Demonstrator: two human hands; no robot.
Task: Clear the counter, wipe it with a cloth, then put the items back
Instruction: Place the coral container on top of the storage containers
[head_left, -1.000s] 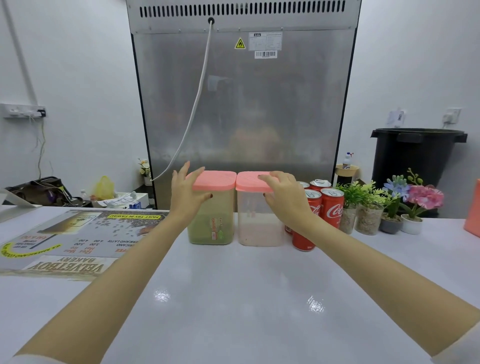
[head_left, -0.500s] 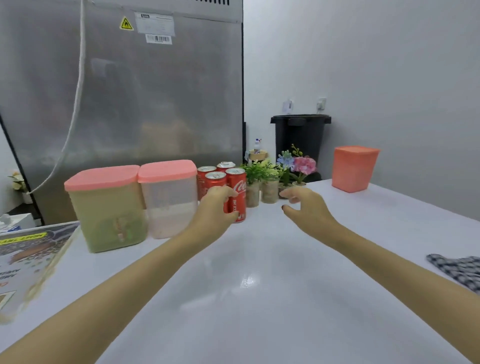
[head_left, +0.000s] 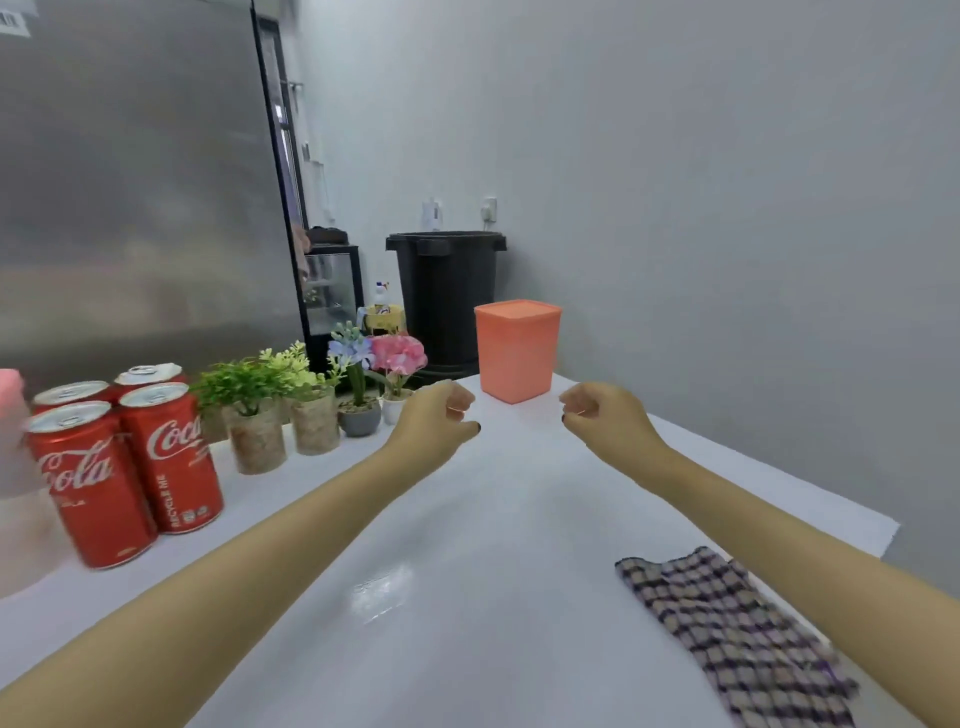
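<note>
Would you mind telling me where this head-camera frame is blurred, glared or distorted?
Head view: motion blur smears the left edge, softening the Coca-Cola cans, and the checked cloth at lower right; a soft glare patch sits on the white counter near centre; wide-angle distortion tilts the wall lines; the orange container and both hands stay fairly sharp.

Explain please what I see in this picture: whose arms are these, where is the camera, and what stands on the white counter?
No machine here: a person's bare arms, filmed by one camera worn on the head, looking forward and down. The left hand and right hand hover over the white counter, fingers loosely curled, holding nothing. On the counter stand red cola cans, small potted plants and an orange container. A checked cloth lies near the right arm. A black bin stands behind the counter.
</note>
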